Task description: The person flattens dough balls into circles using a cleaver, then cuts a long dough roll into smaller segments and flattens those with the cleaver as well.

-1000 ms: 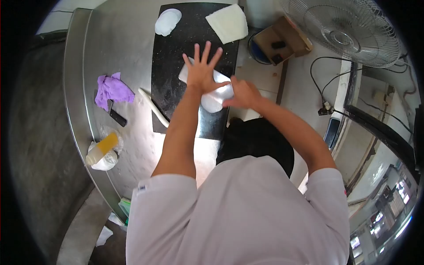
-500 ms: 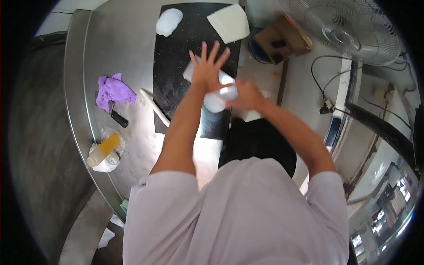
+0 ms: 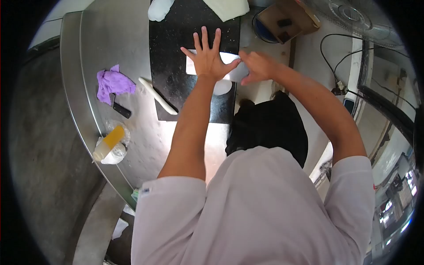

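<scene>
My left hand (image 3: pixel 207 62) lies flat with its fingers spread on top of a broad shiny cleaver blade (image 3: pixel 191 66). At the blade's right end, my right hand (image 3: pixel 260 66) is closed round the cleaver; the handle is hidden in its fingers. The blade rests level over a black board (image 3: pixel 176 44), and what is beneath it cannot be seen. Just below the blade lies a thin white round of dough (image 3: pixel 222 87). A long white dough rope (image 3: pixel 157 96) sits across the board's lower left edge.
A white lump (image 3: pixel 160 9) and a folded cream cloth (image 3: pixel 227 8) are at the board's far end. Leftward on the steel table lie a purple cloth (image 3: pixel 115 85), a black-handled knife (image 3: pixel 122 110) and a bottle of yellow liquid (image 3: pixel 109 143). A cardboard box (image 3: pixel 289 17) and fan (image 3: pixel 349 15) stand right.
The cleaver was blurred and tilted, with my right hand lower; now it lies flat and still. My left hand stays spread on it. The whole view has shifted slightly.
</scene>
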The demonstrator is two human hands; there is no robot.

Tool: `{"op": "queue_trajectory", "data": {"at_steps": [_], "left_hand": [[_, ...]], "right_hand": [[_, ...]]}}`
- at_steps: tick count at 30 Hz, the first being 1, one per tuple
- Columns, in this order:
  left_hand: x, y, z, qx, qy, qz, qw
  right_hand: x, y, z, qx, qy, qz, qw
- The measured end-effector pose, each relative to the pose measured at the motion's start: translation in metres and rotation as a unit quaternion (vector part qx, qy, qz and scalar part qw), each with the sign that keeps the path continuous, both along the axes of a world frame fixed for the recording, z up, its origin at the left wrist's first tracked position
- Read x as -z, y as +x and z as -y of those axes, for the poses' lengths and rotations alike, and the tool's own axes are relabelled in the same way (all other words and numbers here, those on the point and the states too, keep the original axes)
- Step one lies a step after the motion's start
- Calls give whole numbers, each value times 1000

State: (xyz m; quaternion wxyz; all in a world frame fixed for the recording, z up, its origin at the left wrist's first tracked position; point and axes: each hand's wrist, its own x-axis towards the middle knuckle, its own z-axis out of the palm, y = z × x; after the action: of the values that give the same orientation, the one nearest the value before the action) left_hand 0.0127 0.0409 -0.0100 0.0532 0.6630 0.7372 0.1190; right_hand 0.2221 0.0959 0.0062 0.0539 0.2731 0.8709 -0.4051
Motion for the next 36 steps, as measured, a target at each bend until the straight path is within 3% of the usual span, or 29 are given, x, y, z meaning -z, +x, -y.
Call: {"op": "queue_trajectory", "data": {"at_steps": [2,5,6,10,13,15,17,19,21,23,25,27,31,34,36], "left_hand": [[3,5,13,28,-19,-4,999],[3,22,16,70,-70,-9,995],[5,25,9,59,-55,-13,997],[8,23,-3,4,-20,-20,1000],[4,6,-15,-42,2,-36,998],[5,0,-6,-2,-14,-13,1000],[4,15,15,12,-50,-44,998],[11,22,3,19,-68,-54,996],[12,20,2,-25,-71,-43,996],[8,19,-5,-36,-46,-35,998],[4,13,-17,-94,-10,-34,995],[0,-1,-24,-62,-4,-37,997],[5,0,3,48,-31,-26,998],[11,21,0,47,-52,-17,997],[7,15,2,43,-64,-22,997]], "right_hand": [[-15,-2,9,10,-47,63,997],[5,25,32,34,-58,50,997],[10,29,27,26,10,31,999],[14,20,-30,-15,18,53,998],[7,-4,-47,-86,98,-49,990],[-12,-9,-40,-75,-26,47,996],[-16,1,-16,-66,-59,92,992],[-1,12,-10,-19,-28,48,998],[1,8,-23,-33,-39,73,996],[12,8,-43,-50,25,-13,998],[5,-5,-69,-68,65,-24,995],[-3,-15,-56,-84,90,-41,992],[-18,-5,-11,-34,-35,61,997],[12,24,-14,-31,-32,11,999],[19,16,-24,-41,42,0,998]]}}
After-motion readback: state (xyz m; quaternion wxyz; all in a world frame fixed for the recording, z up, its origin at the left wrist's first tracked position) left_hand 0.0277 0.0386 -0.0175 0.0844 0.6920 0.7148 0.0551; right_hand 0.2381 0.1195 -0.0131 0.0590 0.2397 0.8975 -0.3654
